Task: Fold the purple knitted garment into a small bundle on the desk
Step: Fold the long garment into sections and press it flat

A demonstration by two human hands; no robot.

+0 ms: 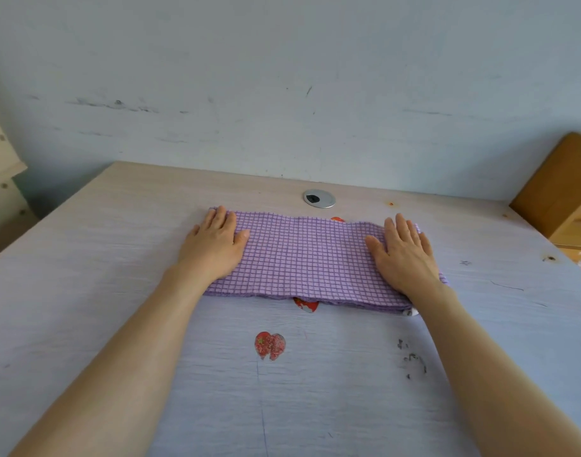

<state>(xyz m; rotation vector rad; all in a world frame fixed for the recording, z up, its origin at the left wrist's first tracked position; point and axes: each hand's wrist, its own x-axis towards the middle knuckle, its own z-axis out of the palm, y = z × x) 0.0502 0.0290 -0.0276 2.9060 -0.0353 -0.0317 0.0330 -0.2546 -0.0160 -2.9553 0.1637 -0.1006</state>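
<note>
My flat left hand [213, 245] and right hand [406, 255] press the purple checked knitted garment [307, 258].
Soft, light, floppy: I would pinch its short ends.

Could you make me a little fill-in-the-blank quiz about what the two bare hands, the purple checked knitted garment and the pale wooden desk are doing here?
1. Both hands, the left hand and the right hand, lie ____ on the purple checked knitted garment.
2. The garment lies folded into a long ____ on the pale wooden desk.
3. Behind the garment, a round ____ cable cover sits in the desk.
4. A red ____-shaped sticker lies nearer the person than the garment.

Missing words: flat; strip; silver; heart
</note>
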